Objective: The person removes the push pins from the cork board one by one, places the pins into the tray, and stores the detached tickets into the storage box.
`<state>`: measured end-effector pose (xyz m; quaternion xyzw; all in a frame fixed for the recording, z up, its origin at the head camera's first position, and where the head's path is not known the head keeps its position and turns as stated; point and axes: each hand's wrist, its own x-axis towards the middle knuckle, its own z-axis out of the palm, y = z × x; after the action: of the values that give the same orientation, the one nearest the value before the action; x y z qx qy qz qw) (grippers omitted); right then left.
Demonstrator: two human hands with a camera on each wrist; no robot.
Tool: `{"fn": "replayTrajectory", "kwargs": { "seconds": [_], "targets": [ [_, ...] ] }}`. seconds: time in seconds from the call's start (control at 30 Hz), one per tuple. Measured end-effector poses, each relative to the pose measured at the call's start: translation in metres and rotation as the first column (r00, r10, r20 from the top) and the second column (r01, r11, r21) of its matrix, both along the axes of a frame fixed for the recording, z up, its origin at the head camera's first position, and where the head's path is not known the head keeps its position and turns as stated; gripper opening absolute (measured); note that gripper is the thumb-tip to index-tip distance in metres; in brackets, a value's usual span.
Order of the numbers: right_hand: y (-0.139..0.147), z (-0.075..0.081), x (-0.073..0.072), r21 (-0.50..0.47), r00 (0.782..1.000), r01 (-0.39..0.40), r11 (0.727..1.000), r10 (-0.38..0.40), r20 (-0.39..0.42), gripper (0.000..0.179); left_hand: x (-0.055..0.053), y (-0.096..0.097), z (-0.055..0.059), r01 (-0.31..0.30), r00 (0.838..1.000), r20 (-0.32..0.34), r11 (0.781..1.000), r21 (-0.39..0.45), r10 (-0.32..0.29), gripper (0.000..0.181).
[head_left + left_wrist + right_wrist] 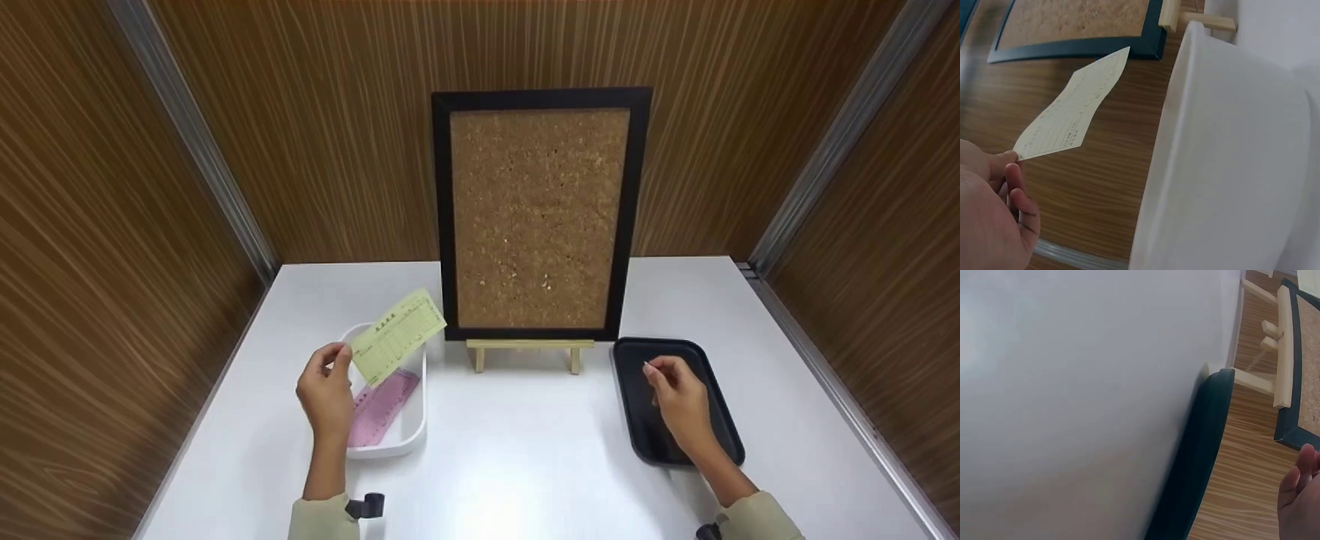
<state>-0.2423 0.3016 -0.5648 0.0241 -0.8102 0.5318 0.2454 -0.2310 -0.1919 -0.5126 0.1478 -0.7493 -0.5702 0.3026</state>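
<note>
My left hand (328, 391) pinches a yellow printed paper slip (400, 335) by its left corner, between thumb and index finger. The slip slants up to the right over a white container (417, 435), where a pink printed slip (386, 409) lies. In the left wrist view the yellow slip (1072, 107) bends slightly, held at one corner. My right hand (682, 401) is over a black tray (724, 420), thumb and index finger pinched together. A tiny pale thing (646, 364) shows at those fingertips; I cannot tell its kind. Only part of that hand (1300, 495) shows in the right wrist view.
A black-framed cork board (540, 217) leans on a small wooden easel (529, 344) at the middle back of the white table (510, 435). Wood-grain panels (337, 135) enclose the table at the back and both sides.
</note>
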Motion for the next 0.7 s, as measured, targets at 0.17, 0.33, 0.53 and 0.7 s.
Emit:
{"fn": "replayTrajectory", "kwargs": {
  "seconds": [0.17,0.33,0.53,0.7],
  "targets": [
    [0.003,-0.001,0.001,0.018,1.000,0.003,1.000,-0.003,0.009,0.009,0.003,-0.008,-0.017,-0.111,0.984,0.133,0.993,-0.039,0.115,0.021],
    [0.003,0.000,0.002,0.041,1.000,0.018,0.999,-0.019,0.022,0.009,0.006,-0.013,-0.033,-0.166,0.949,0.249,0.978,-0.123,0.192,0.023],
    [0.007,-0.003,0.006,0.105,0.993,0.063,0.992,-0.073,0.090,0.010,0.007,-0.013,-0.043,-0.128,0.934,0.304,0.968,-0.215,0.190,0.022],
    [0.012,-0.007,0.005,0.216,0.980,0.077,0.973,-0.114,0.162,0.014,0.010,-0.016,-0.042,-0.084,0.926,0.330,0.953,-0.291,0.182,0.022]
  ]
}}
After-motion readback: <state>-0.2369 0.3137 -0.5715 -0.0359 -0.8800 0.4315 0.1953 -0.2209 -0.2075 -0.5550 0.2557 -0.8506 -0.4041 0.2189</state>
